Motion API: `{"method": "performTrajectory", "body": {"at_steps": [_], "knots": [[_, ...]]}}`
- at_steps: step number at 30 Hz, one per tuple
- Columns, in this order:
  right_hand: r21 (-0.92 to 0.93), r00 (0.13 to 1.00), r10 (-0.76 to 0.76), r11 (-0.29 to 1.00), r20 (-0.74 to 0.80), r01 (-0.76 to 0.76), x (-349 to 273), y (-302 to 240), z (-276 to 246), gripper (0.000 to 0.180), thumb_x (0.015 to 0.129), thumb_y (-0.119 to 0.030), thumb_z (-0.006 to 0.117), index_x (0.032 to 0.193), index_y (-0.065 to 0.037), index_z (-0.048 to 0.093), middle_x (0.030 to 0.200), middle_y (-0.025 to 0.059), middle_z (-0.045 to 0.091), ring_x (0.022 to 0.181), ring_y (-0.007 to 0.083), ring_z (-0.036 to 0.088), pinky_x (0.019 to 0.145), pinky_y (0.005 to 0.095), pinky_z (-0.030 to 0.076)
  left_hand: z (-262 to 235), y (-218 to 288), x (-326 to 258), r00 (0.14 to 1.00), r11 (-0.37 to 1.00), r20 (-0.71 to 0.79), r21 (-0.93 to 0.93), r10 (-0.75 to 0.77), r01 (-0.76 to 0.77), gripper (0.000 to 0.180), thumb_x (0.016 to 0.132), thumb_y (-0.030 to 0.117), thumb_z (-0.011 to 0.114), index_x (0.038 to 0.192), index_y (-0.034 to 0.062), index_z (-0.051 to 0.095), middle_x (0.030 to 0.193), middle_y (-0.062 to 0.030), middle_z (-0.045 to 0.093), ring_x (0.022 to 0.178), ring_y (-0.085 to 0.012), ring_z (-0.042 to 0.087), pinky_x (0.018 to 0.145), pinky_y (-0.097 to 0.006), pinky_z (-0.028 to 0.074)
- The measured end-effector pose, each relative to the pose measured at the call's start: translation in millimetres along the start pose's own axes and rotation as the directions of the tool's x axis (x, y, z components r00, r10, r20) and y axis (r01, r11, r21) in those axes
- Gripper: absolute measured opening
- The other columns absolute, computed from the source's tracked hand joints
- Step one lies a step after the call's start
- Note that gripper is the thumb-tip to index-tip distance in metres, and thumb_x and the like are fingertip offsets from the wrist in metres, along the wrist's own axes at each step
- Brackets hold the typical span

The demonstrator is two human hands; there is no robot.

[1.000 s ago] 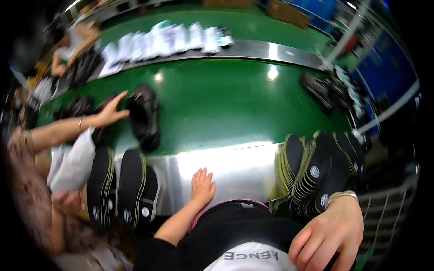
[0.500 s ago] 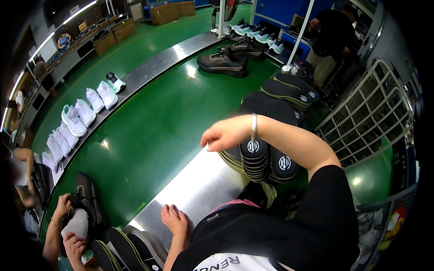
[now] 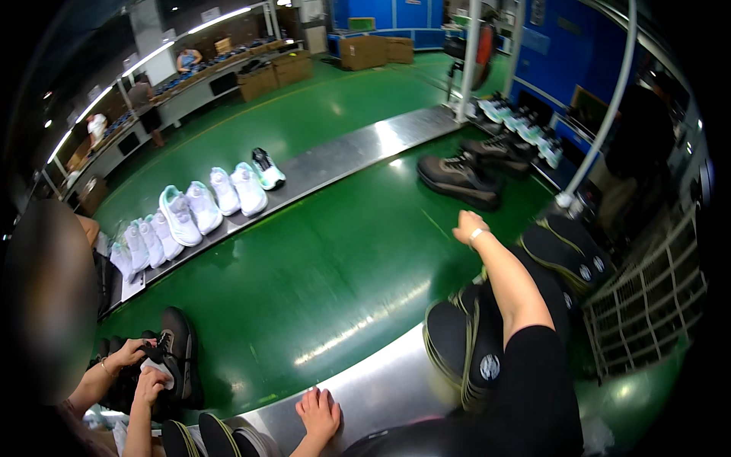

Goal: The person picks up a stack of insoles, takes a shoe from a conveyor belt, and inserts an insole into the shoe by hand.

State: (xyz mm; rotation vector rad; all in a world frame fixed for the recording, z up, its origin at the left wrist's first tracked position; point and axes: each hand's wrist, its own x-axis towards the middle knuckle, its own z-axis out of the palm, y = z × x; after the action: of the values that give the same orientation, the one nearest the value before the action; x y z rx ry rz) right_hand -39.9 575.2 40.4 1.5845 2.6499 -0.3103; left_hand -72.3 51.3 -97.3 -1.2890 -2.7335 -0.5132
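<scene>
Head view: looks down across a green conveyor belt (image 3: 304, 266) with a bare metal edge strip (image 3: 381, 388) along its near side.
Left hand: the left hand (image 3: 318, 413) lies flat, palm down, on the metal edge strip, fingers spread and holding nothing.
Right hand: the right hand (image 3: 467, 225) is stretched out over the belt on a straight arm, a pale band at the wrist; it is seen from behind, so I cannot tell whether the fingers are open or curled, and nothing shows in it.
Nearest thing: a dark shoe (image 3: 459, 181) lies on the belt just beyond the right hand, apart from it, with more dark shoes (image 3: 499, 148) behind it.
Insoles: stacks of black insoles with yellow-green edges (image 3: 464, 350) stand under and beside the right arm, at the near right of the belt; another stack (image 3: 567, 251) lies further right.
White shoes: a row of white shoes (image 3: 198, 209) sits on the far metal strip.
Co-worker: at lower left another person's hands (image 3: 141, 369) grip a black shoe (image 3: 177, 354) and a white cloth.
Background: cardboard boxes (image 3: 365, 52) on the green floor, a wire rack (image 3: 647, 305) at right.
</scene>
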Motion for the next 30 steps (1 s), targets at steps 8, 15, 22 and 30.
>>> {"method": "performTrajectory", "body": {"at_steps": [8,15,22,30], "knots": [[-0.1,0.883,0.137,0.974,-0.448,-0.201,100,59,36,0.061,0.069,-0.015,0.058,0.123,-0.005,0.033,0.125,0.012,0.037,0.117,0.0273,0.036,0.083,0.0404,0.044,-19,15,7,0.979,0.991,0.154,-0.01,-0.132,0.135,0.045,0.073,0.028,0.055,0.112,0.007,0.046,0.114,-0.0158,0.042,0.108,-0.0338,0.036,0.09,-0.05,0.025],[-0.024,0.933,0.224,0.97,-0.282,-0.24,153,82,41,0.096,0.063,-0.014,0.066,0.135,-0.015,0.003,0.135,0.0132,0.027,0.124,0.0272,0.028,0.096,0.0444,0.029,-14,15,4,0.973,0.989,0.177,0.005,-0.147,0.148,0.049,0.069,0.028,0.059,0.113,0.0094,0.047,0.115,-0.0135,0.042,0.107,-0.0312,0.038,0.087,-0.047,0.027],[-0.195,0.807,0.044,0.961,-0.589,-0.194,188,100,72,0.086,0.062,-0.009,0.066,0.133,-0.015,0.017,0.132,0.0092,0.028,0.123,0.0251,0.027,0.088,0.0444,0.038,-6,5,5,0.987,0.994,0.115,0.018,-0.11,0.109,0.048,0.069,0.03,0.059,0.111,0.0101,0.048,0.114,-0.0131,0.042,0.106,-0.0309,0.038,0.086,-0.048,0.028],[-0.362,0.978,0.157,0.911,-0.136,-0.197,163,62,40,0.052,0.07,-0.007,0.058,0.118,-0.008,0.041,0.12,0.0062,0.045,0.113,0.0208,0.041,0.093,0.0455,0.03,2,0,-3,0.981,0.991,0.147,0.009,-0.13,0.13,0.043,0.07,0.031,0.057,0.108,0.0102,0.05,0.112,-0.0143,0.043,0.105,-0.0322,0.039,0.085,-0.048,0.029]]}}
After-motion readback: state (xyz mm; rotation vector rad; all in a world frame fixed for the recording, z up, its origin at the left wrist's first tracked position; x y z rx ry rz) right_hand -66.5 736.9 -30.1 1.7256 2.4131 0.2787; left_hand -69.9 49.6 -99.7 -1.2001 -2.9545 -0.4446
